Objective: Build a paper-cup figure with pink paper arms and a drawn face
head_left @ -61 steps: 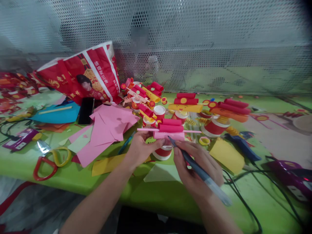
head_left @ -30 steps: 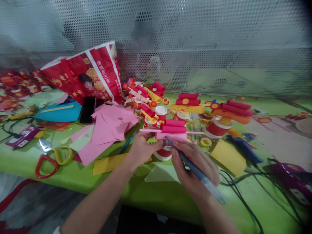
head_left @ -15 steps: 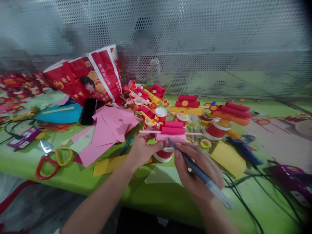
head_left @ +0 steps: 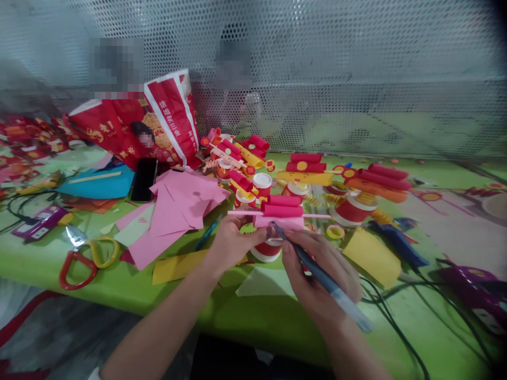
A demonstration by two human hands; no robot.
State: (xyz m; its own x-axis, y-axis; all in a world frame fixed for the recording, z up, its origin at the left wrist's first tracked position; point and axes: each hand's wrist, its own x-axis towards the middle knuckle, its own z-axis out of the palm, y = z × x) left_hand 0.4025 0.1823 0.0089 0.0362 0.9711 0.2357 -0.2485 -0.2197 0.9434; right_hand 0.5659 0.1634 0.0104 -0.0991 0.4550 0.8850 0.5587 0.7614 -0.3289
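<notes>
Clasping pen (head_left: 317,270) in right hand (head_left: 322,261); pinching in left hand (head_left: 232,241), near bench's front edge (head_left: 237,316), pink roll (head_left: 283,222) already red-topped, seemingly not fully inked.

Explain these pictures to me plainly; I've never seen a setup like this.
There's no machine here, just a person's two bare hands. Every picture comes from one camera worn on the head, looking forward and down. The left hand holds a pink paper roll with red rolls above it. The right hand holds a pen, its tip at or very near the pink paper. Around them on the green table lie scissors, pink sheets and a phone.
</notes>
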